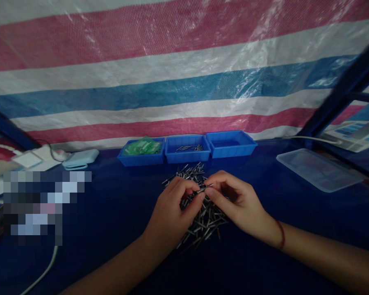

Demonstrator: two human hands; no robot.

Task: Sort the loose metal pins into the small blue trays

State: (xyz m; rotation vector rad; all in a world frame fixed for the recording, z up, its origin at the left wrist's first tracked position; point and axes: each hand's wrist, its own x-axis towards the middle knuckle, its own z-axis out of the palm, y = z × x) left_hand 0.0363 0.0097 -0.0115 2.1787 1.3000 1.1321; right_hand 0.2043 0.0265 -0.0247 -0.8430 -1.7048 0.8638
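Observation:
Over a heap of thin metal pins (206, 219) on the dark blue table, my left hand (175, 205) and my right hand (236, 200) meet with their fingertips close together. Both pinch one small metal pin (205, 189), the left thumb and forefinger at its left end, the right ones at its right end. A red cord circles my right wrist. The fingers hide part of the heap.
Behind the heap stand three blue trays: the left one (141, 160) holds green plastic bags, the middle one (187, 156) some pins, the right one (233, 151) nothing visible. A clear plastic lid (320, 170) lies right; a light blue case (80, 159) and a cable (46, 272) are left.

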